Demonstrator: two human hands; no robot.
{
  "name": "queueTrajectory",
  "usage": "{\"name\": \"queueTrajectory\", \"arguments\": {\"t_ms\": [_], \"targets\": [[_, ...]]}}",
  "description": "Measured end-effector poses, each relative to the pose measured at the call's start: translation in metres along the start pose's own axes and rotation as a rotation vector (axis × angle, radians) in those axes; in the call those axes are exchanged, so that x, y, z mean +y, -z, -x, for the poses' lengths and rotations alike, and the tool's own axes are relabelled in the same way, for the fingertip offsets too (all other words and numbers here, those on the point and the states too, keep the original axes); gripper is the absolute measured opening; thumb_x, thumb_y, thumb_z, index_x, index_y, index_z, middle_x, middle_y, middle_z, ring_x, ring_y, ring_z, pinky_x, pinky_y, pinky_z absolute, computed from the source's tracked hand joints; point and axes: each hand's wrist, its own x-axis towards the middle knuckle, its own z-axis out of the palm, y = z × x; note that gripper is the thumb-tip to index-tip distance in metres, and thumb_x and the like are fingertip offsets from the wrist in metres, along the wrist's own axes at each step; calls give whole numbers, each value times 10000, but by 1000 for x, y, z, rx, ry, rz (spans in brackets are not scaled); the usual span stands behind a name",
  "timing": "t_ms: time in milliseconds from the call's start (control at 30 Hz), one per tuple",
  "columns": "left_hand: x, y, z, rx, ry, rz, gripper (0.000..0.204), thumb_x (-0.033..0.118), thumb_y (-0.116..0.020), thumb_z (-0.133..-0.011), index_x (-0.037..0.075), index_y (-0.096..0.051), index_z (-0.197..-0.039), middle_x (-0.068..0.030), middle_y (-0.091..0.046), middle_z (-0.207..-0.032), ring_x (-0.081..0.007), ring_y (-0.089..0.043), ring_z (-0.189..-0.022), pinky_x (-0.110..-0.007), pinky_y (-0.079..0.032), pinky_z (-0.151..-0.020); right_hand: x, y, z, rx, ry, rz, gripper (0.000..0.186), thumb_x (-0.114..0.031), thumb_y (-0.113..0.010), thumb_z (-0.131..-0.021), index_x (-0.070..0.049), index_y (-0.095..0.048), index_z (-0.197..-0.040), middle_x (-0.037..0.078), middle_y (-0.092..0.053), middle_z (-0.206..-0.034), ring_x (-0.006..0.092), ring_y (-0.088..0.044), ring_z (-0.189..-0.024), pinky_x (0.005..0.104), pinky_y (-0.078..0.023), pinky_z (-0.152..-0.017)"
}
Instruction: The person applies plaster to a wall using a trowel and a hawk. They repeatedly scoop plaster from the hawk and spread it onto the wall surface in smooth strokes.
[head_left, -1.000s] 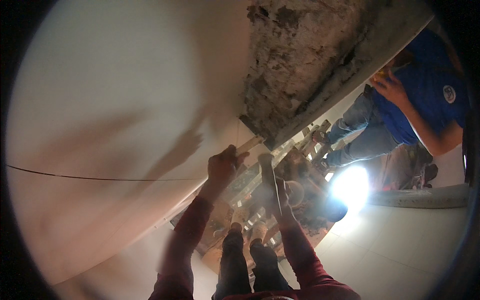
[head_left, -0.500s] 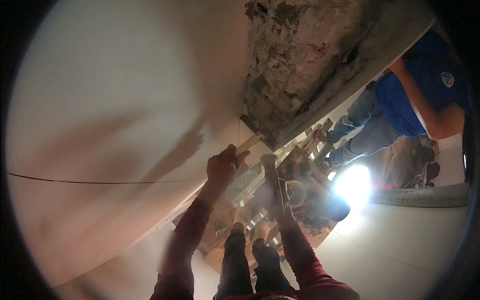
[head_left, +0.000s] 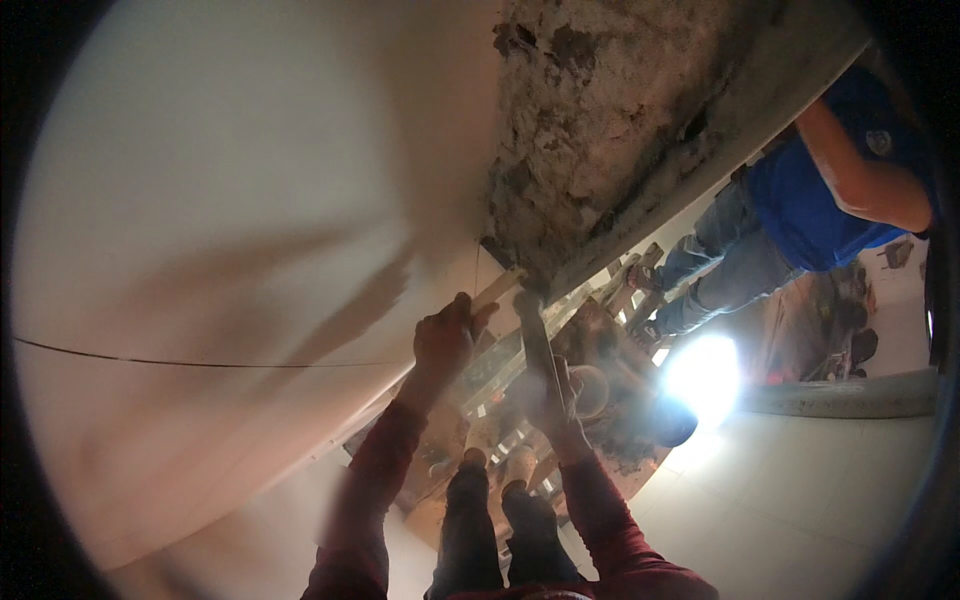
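From where I stand, the person's left hand (head_left: 445,338) is raised beside the smooth wall (head_left: 230,160), its fingers curled snugly round a pale strip (head_left: 497,289). The thumb side faces up along the strip, probably to steady it, and its far end sits by the lower corner of the rough patch (head_left: 600,120). The right hand (head_left: 558,402) is closed about the lower part of a long tool (head_left: 540,350), perhaps a hammer; blur hides the exact finger placement. Holding it low seems to leave its upper part free, and that end stands just beside the strip; whether they touch I cannot tell.

A bright lamp (head_left: 704,375) shines from the right, which is likely why a hand-shaped shadow (head_left: 365,300) falls on the wall. Farther right, a co-worker in a blue shirt (head_left: 835,215) stands well apart, one arm bent.
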Motion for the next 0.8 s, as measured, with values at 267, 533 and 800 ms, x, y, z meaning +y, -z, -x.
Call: {"name": "queueTrajectory", "arguments": {"t_ms": [267,533,800], "targets": [[0,-1,-2,53,2,18,414,466,-535,-939,109,-481,-736,-54,-532,-480,-263,-593,-420,-363,-479,-379,-9,1,-14,16,76,37,337,-246,-687,-808,-38,-583,-1052,151,-655,-803,333,-666,-699,397,-519,-588],[5,4,-4,15,26,31,416,466,-523,-944,107,-481,-738,-76,-559,-513,-272,-603,-439,-372,-489,-399,37,-28,15,-30,-299,-317,281,-221,-682,-820,-52,-574,-1016,139,-659,-786,318,-673,-675,393,-516,-581],[1,10,-3,-46,20,39,357,373,-572,-945,69,-489,-779,-110,-553,-506,-295,-592,-433,-389,-464,-387,-2,-9,-10,-33,31,241,273,-158,-683,-805,-64,-592,-1044,121,-653,-770,310,-671,-667,364,-516,-589]]}}
